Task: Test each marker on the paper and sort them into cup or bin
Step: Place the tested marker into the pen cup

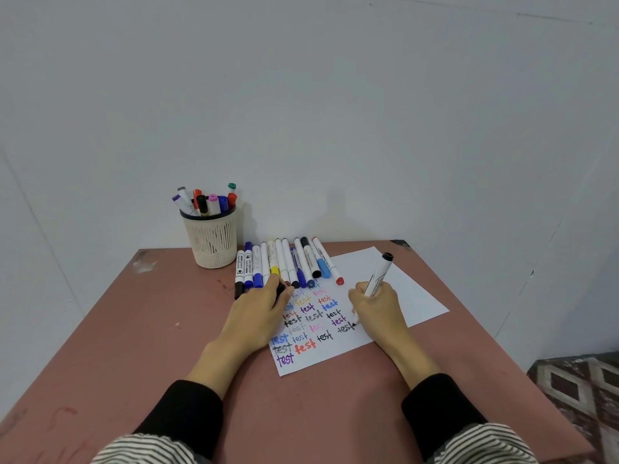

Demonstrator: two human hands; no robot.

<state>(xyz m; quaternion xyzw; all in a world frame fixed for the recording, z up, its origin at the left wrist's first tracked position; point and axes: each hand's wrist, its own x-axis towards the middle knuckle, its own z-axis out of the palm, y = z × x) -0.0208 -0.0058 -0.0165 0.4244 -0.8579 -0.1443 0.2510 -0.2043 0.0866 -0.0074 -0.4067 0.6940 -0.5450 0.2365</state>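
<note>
A white paper (412, 289) lies on the table, covered on its left half with the word "test" in many colours. My right hand (376, 304) grips a white marker with a black end (380, 272), its black tip touching the paper at the last black "test". My left hand (258, 308) rests on the paper's left edge and holds a black marker cap (280, 289) in its fingers. A row of several capped markers (284, 262) lies just beyond my left hand. A beige mesh cup (211, 241) at the back left holds several markers.
The reddish-brown table (140, 329) stands against a plain pale wall. A patterned floor or rug (582, 380) shows past the table's right edge. No bin is in view.
</note>
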